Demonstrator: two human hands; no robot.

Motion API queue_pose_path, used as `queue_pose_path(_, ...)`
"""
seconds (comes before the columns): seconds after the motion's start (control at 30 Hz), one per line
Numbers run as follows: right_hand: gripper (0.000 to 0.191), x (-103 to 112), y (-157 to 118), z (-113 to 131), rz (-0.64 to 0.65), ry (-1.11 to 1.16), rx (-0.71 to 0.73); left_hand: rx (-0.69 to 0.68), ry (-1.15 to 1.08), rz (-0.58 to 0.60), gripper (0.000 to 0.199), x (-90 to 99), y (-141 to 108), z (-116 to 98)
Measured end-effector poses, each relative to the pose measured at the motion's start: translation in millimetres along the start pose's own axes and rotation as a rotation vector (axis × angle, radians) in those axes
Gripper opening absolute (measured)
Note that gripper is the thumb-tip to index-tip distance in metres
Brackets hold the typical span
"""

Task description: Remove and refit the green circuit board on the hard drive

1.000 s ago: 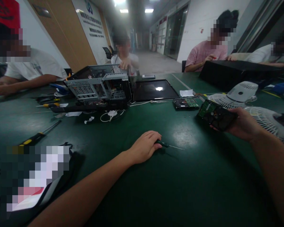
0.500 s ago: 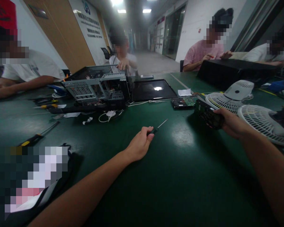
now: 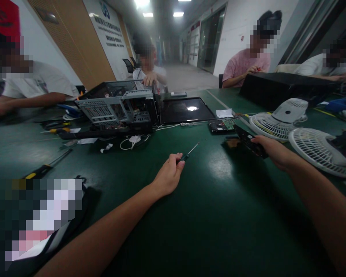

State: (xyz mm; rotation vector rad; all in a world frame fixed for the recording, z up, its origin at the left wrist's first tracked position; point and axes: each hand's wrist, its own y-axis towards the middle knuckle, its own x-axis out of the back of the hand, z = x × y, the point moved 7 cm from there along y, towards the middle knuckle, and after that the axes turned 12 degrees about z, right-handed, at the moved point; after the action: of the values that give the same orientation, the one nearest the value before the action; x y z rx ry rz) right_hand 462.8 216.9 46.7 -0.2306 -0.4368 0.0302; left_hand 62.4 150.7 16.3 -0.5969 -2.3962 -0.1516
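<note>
Near the middle of the green table, my left hand [image 3: 168, 175] is closed around the dark handle of a small screwdriver [image 3: 187, 155]. Its thin metal shaft points up and to the right, clear of other objects. Over on the right, my right hand [image 3: 272, 151] grips a black hard drive [image 3: 249, 141] by its near end, tilted and a little above the tabletop. Just beyond it lies a second hard drive [image 3: 222, 125], green circuit board showing. A tiny dark speck [image 3: 206, 139] rests past the screwdriver tip, too small to name.
An opened computer case [image 3: 115, 109] and a black flat panel [image 3: 187, 109] stand at the back. White fans [image 3: 314, 148] lie at right, near a large black case [image 3: 282, 90]. A yellow-black screwdriver [image 3: 42, 169] and a bag [image 3: 83, 204] are at left. Several people sit around.
My right hand has shifted slightly left, turning the hard drive more edge-on. My left hand and screwdriver moved slightly left. The person in pink has lifted one hand off the black case.
</note>
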Motion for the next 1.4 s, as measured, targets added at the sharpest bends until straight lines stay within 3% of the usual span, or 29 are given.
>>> queue_pose_path(0.2,0.032,4,2,-3,-0.029,-0.037,-0.035,-0.003,-0.008,0.007,0.035,-0.2,-1,0)
queue_pose_path(0.37,0.024,-10,-14,19,-0.043,0.268,-0.007,0.002,0.015,0.003,0.037,0.2,-1,-3)
queue_pose_path(0.5,0.037,-49,-35,51,0.146,0.678,0.079,0.024,-0.013,-0.006,0.040,2.6,-1,-4)
queue_pose_path(0.67,0.047,-119,-58,59,0.525,0.897,-0.126,0.027,-0.079,-0.001,0.043,6.2,-3,-3)
queue_pose_path(0.8,0.044,-153,-62,50,0.653,0.891,-0.194,-0.012,-0.150,-0.026,0.040,8.2,-5,-2)
queue_pose_path(1.0,0.019,-147,-57,42,0.556,0.651,-0.153,-0.049,-0.173,-0.105,0.038,12.9,-5,-1)
queue_pose_path(1.23,0.031,-150,-65,41,0.581,0.242,-0.132,-0.086,-0.158,-0.308,0.035,24.8,-7,-6)
queue_pose_path(1.4,0.038,-180,-76,44,0.725,0.240,-0.108,-0.210,-0.054,-0.358,0.023,25.9,-9,-31)
